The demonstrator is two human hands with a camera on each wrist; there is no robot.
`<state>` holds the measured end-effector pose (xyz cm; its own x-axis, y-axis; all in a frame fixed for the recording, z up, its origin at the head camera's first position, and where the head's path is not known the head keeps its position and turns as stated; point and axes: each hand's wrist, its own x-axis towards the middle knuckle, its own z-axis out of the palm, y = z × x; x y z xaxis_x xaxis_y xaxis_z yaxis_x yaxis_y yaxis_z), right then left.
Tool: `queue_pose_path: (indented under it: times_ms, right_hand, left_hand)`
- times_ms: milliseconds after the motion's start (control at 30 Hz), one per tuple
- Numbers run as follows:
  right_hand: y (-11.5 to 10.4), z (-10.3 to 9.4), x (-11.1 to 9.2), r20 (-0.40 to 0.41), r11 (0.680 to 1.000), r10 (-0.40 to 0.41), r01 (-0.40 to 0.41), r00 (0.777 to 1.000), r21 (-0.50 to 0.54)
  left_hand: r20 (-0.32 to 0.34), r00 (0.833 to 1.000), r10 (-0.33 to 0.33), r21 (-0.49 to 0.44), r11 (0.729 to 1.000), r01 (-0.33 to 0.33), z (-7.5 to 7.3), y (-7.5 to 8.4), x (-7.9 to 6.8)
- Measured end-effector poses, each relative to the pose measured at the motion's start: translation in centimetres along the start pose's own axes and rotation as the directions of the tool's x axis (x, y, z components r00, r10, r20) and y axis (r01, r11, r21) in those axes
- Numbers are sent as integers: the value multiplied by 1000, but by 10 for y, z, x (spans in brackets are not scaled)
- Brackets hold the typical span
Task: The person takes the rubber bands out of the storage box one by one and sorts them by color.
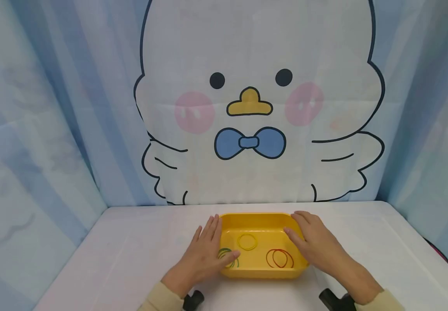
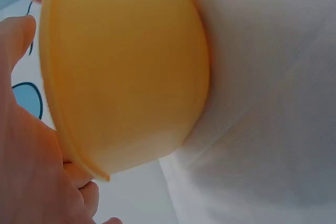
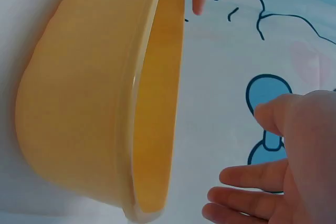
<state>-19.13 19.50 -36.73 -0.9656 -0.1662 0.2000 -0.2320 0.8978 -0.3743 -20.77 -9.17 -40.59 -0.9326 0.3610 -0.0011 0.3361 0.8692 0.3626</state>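
Note:
A yellow plastic tray stands on the white-covered table, holding thin coloured rubber bands. Green bands lie at its left end, partly hidden by my left thumb. Toward the middle is a yellow band, and red bands overlap at the right. My left hand rests along the tray's left side, fingers extended and thumb over the front left corner. Over the right end is my right hand, its fingers spread; in the right wrist view its fingers are apart from the rim and hold nothing.
Behind the table hangs a curtain printed with a large cartoon bird. Blue and white curtains also close in the sides. Dark wrist-worn devices show below the hands near the front edge.

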Motion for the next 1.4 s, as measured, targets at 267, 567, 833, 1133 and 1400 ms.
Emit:
queue_pose_path:
  times_ms: [267,567,833,1133,1400]
  right_hand:
    - [-3,0,10,24,979,31,-36,999,200]
    - [-2,5,26,116,937,107,-140,987,321]
    - [0,12,43,298,795,139,-286,944,535]
    - [-6,39,59,400,708,142,-375,906,598]
    - [-14,57,63,446,735,153,-403,882,545]
  left_hand:
    - [18,1000,-6,17,1000,6,8,6,0]
    - [-5,1000,13,50,999,-12,9,7,2]
    - [-5,1000,3,63,998,-3,8,8,3]
    - [1,1000,-1,75,997,1,9,7,2]
    - [8,1000,7,74,997,-8,11,5,0]
